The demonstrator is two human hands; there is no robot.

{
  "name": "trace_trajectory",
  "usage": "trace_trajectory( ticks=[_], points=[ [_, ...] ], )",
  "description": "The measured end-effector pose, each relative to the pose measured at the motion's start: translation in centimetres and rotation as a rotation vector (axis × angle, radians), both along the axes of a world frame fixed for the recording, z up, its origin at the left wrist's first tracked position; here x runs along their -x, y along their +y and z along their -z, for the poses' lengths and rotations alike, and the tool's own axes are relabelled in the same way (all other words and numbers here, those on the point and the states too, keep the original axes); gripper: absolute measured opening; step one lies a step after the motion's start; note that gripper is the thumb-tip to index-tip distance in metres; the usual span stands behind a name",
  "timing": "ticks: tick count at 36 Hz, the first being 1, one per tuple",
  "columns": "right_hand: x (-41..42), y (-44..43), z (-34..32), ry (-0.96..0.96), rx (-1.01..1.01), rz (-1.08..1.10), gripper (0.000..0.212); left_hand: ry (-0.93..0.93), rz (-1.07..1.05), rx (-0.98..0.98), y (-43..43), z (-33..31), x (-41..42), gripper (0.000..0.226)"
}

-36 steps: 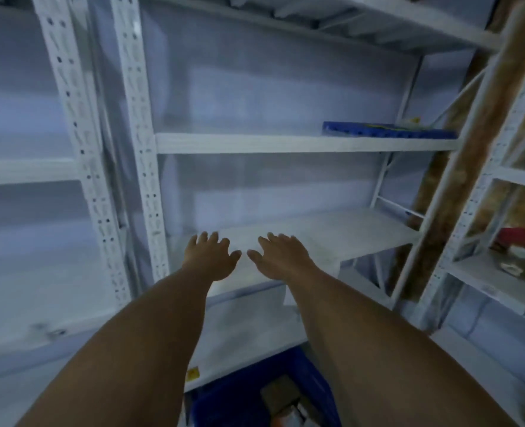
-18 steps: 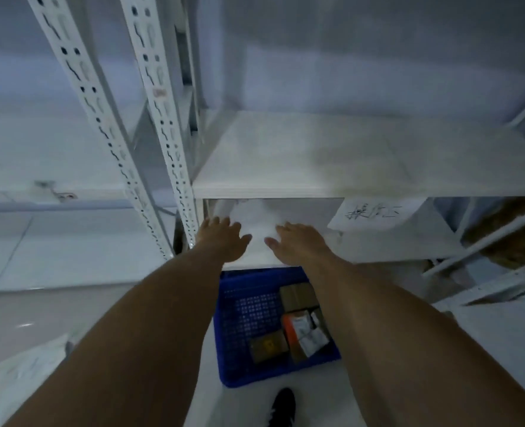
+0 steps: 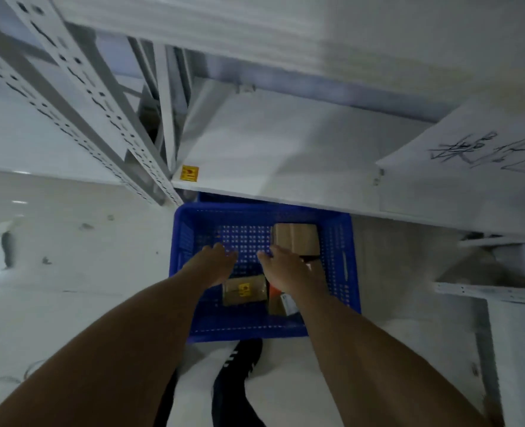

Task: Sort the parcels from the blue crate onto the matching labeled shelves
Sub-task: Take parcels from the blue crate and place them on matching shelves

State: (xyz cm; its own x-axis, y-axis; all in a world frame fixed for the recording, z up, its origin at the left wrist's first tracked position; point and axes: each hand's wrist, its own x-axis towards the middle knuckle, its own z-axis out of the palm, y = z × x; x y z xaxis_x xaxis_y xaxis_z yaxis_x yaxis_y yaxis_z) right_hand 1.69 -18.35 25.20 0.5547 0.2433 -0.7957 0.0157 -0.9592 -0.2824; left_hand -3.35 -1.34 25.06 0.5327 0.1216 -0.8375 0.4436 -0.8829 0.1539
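- White floor [image 3: 70, 257], white steel racking. The blue crate [image 3: 182, 241] stands on the floor, its far rim tucked just under the front edge of the lowest shelf [image 3: 270, 143].
- Left hand [image 3: 213, 263] and right hand [image 3: 286, 271] hover over the crate, near each other but apart, fingers loosely extended, nothing held.
- Parcels in the crate: brown box [image 3: 295, 238] at the far right; small parcel with yellow sticker [image 3: 245, 291] towards the near side, between the wrists; orange-and-white labelled parcel [image 3: 281, 300] partly hidden under the right wrist.
- Judged step: reaching for the next parcel. Best taken by two opposite sides with its label kept upward, so it can be checked against the shelf marks. The yellow tag [image 3: 189, 173] on the shelf corner is too blurred to read.
- Clearance: the shelf lip overhangs the far rim, so a parcel should come towards the body first, then up. Perforated upright [image 3: 79, 97] bounds the left; handwritten sheet [image 3: 470, 155] juts out at right. Shoe [image 3: 239, 355] sits close to the near rim.
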Motion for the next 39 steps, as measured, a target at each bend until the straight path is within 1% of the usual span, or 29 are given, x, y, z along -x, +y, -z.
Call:
trace_trajectory(
  ticks=[2, 6, 8, 9, 10, 11, 13, 15, 18, 20, 23, 26, 28, 29, 30, 32, 34, 35, 36, 37, 39],
  points=[
    [0.2, -0.4, 5.7, 0.056, 0.015, 0.034, 0.066, 0.054, -0.095, 0.032, -0.4, 5.3, 0.7, 0.05],
    [0.6, -0.1, 15.7, 0.105, 0.025, 0.029, 0.061, 0.116, -0.23, 0.099, -0.4, 16.6, 2.7, 0.053],
    [1.2, -0.1, 20.5, 0.071, 0.059, -0.039, 0.057, 0.146, -0.386, 0.147, -0.6, 23.2, 3.9, 0.049],
    [1.7, -0.1, 23.1, 0.035, 0.077, -0.106, 0.052, 0.122, -0.514, 0.171, -0.8, 25.8, 4.4, 0.051],
    [2.3, 0.0, 25.5, -0.001, 0.091, -0.182, 0.048, 0.126, -0.622, 0.17, -1.1, 28.8, 5.0, 0.058],
    [3.0, 0.1, 27.7, -0.026, 0.1, -0.242, 0.046, 0.156, -0.722, 0.179, -1.4, 31.0, 5.4, 0.064],
    [4.0, 0.3, 31.6, -0.031, 0.118, -0.275, 0.05, 0.195, -0.838, 0.217, -2.0, 33.9, 6.0, 0.064],
    [4.6, 0.4, 34.7, -0.045, 0.157, -0.236, 0.055, 0.194, -0.898, 0.236, -2.6, 37.1, 6.6, 0.061],
    [5.6, 0.2, 38.6, -0.089, 0.219, -0.18, 0.056, 0.155, -0.997, 0.276, -3.1, 41.0, 8.0, 0.059],
    [5.9, 0.2, 40.4, -0.142, 0.287, -0.198, 0.058, 0.142, -1.044, 0.311, -3.1, 43.1, 8.7, 0.057],
    [5.4, 0.2, 42.3, -0.193, 0.338, -0.128, 0.058, 0.159, -1.111, 0.339, -3.1, 44.9, 8.9, 0.061],
    [4.9, 0.6, 43.5, -0.181, 0.347, -0.041, 0.058, 0.199, -1.275, 0.378, -3.5, 45.8, 8.3, 0.059],
    [4.8, 0.7, 43.8, -0.141, 0.351, 0.061, 0.063, 0.203, -1.404, 0.418, -3.8, 46.0, 7.8, 0.062],
    [4.7, 0.8, 43.8, -0.122, 0.349, 0.121, 0.066, 0.197, -1.462, 0.423, -3.8, 45.8, 7.6, 0.069],
    [4.6, 0.8, 43.7, -0.099, 0.348, 0.182, 0.069, 0.201, -1.512, 0.425, -3.8, 45.8, 7.4, 0.082],
    [4.6, 0.8, 43.5, -0.035, 0.332, 0.277, 0.074, 0.217, -1.554, 0.434, -3.8, 46.7, 7.5, 0.114],
    [5.0, 1.0, 43.3, 0.062, 0.286, 0.296, 0.08, 0.251, -1.542, 0.415, -4.0, 50.0, 8.4, 0.137],
    [5.5, 1.2, 43.3, 0.12, 0.254, 0.284, 0.083, 0.278, -1.536, 0.409, -3.9, 50.9, 8.5, 0.143],
    [5.9, 1.5, 43.1, 0.169, 0.23, 0.256, 0.086, 0.292, -1.542, 0.394, -3.8, 50.4, 8.0, 0.143],
    [6.3, 1.6, 43.0, 0.198, 0.212, 0.228, 0.088, 0.305, -1.548, 0.376, -3.6, 49.8, 7.3, 0.137],
    [6.6, 1.9, 42.7, 0.203, 0.17, 0.213, 0.083, 0.309, -1.557, 0.34, -3.3, 46.5, 5.7, 0.116]
  ],
)
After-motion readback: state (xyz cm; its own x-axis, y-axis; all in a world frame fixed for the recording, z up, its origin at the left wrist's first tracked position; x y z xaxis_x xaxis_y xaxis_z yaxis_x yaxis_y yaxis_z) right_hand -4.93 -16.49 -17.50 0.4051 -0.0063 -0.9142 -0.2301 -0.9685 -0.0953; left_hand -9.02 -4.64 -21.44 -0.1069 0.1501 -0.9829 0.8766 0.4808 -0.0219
